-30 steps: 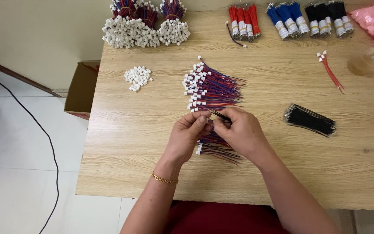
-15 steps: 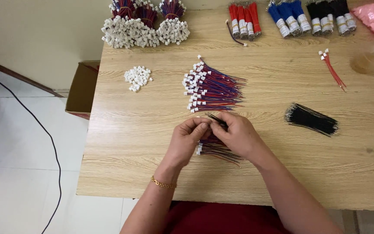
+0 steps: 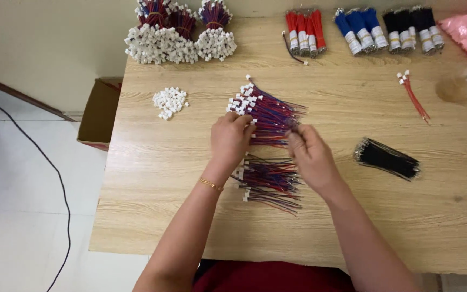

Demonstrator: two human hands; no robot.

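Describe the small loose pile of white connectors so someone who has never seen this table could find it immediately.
Start at the wooden table and go to its far left corner, where three big wire bundles stand with white ends. Just nearer than those, left of the left hand, lies the small pile of white connectors. Unlike everything around it, it has no wires attached.

The surface [image 3: 163,162] is looking like light wood with a matt, streaky grain. The red and blue wires [image 3: 271,113] are wearing smooth plastic coats and small white plastic plugs [image 3: 169,101]. The black wire bundle [image 3: 387,158] is looking a bit shiny. The box [image 3: 99,111] is showing plain brown cardboard.
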